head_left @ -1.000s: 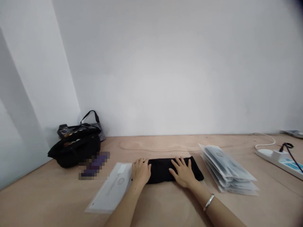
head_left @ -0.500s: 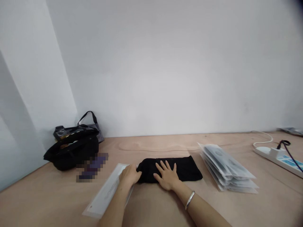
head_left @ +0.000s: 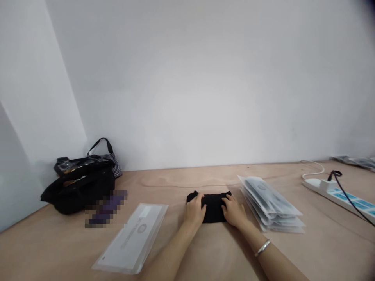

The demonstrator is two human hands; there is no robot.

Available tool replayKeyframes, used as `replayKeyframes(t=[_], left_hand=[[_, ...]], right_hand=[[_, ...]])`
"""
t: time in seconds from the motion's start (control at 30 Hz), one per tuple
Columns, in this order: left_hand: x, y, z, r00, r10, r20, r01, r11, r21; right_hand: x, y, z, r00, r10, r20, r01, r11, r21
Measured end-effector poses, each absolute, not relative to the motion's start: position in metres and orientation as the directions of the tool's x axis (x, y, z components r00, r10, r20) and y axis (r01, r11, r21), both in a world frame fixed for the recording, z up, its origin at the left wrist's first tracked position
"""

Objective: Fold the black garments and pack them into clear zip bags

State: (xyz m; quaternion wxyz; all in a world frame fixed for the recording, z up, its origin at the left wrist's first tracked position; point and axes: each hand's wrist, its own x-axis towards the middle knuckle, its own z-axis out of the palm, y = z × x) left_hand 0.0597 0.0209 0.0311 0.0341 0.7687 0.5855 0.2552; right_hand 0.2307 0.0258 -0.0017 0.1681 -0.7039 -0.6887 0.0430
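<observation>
A folded piece of black cloth [head_left: 214,208] lies on the wooden table in front of me. At its left end, my left hand [head_left: 195,210] is closed on the cloth, with the fingers over the edge and the thumb on the near side. My right hand [head_left: 234,210] grips the right end, its fingers curled onto the fabric. A silver bangle is round the right wrist. Left of the hands, a flat frosted plastic zip bag [head_left: 131,238] with a printed logo rests by itself. Just right of my right hand stands a stack of similar frosted bags [head_left: 269,201], with dark contents.
On the far left sit a black open bag [head_left: 82,191] with a bottle in it and a striped bag [head_left: 117,166] behind. A blurred purple item [head_left: 107,207] lies nearby. At right is a white power strip [head_left: 342,195] with cables. A wall closes off the back.
The black cloth has become shorter. My left hand has moved right, off the plastic bag onto the cloth's left end; my right hand has gone from lying flat to gripping the right end.
</observation>
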Motion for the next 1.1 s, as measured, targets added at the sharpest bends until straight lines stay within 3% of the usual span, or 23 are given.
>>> replayKeyframes(t=[0.13,0.23,0.3,0.43,0.77,0.97,1.1], left_hand=[[0.067,0.009,0.023,0.33,0.877,0.349,0.857,-0.434,0.279],[0.061,0.001,0.018,0.423,0.826,0.373,0.85,-0.504,0.154],[0.056,-0.001,0.013,0.478,0.812,0.336,0.843,-0.531,0.084],[0.053,0.001,0.003,0.509,0.831,0.226,0.843,-0.534,0.064],[0.039,-0.012,0.007,0.373,0.885,0.278,0.9,-0.419,0.125],[-0.006,-0.03,0.003,0.183,0.981,0.068,0.964,-0.192,0.184],[-0.012,-0.035,0.004,0.166,0.986,-0.023,0.969,-0.158,0.187]], right_hand=[[0.23,0.025,-0.004,0.072,0.98,0.187,0.95,-0.01,-0.311],[0.23,0.026,-0.001,0.136,0.967,0.214,0.939,-0.057,-0.34],[0.23,0.027,0.002,0.189,0.957,0.22,0.927,-0.1,-0.362],[0.236,0.031,0.006,0.265,0.941,0.208,0.9,-0.164,-0.404],[0.253,0.042,0.013,0.352,0.934,0.059,0.834,-0.285,-0.472],[0.218,0.043,0.043,0.292,0.948,0.124,0.832,-0.189,-0.521],[0.158,0.042,0.055,0.188,0.958,0.215,0.851,-0.049,-0.523]])
